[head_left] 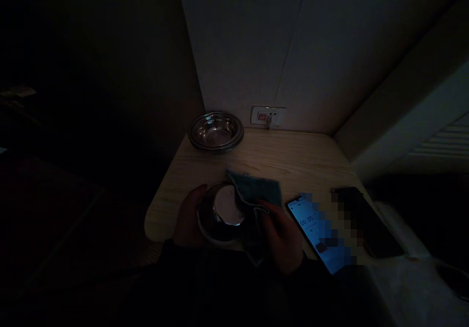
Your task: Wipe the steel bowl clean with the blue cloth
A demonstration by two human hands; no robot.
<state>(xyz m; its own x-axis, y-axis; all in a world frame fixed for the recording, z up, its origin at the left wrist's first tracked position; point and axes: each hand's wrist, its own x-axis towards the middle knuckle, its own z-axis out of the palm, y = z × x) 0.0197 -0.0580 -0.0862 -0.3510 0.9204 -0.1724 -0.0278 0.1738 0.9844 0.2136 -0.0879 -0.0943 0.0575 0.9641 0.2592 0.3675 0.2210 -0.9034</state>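
Note:
The room is dim. My left hand is wrapped round the left rim of a steel bowl, which is tipped so its shiny base faces me. My right hand grips a teal cloth and presses it against the bowl's right side. Both hands are low over the near edge of a small pale wooden table.
A stack of steel bowls sits at the table's back left, below a wall socket. A lit phone and a dark phone lie at the right. A wall corner rises behind.

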